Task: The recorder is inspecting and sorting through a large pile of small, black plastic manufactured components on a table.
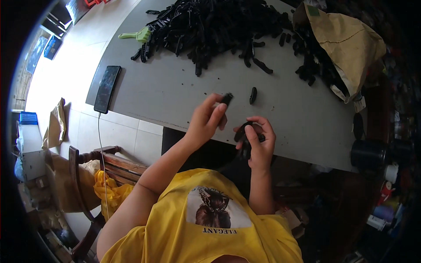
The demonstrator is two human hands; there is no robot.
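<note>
My left hand (206, 119) is raised over the table's near edge. A small elongated black piece (227, 98) is pinched between its thumb and fingers. To its right and a little nearer me, my right hand (262, 139) is closed round several similar black pieces (242, 131), partly hidden by the fingers. One loose black piece (253, 95) lies on the grey table (166, 94), just beyond my hands and touched by neither. Farther back is a large heap of black pieces (206, 30). Their exact kind is too small and dark to make out.
A green scoop (139, 35) lies against the heap's left side. At the left table edge rests a phone (107, 90) with a white cable. An open brown paper bag (346, 39) spills black pieces at the right. A wooden chair (120, 168) stands at my left.
</note>
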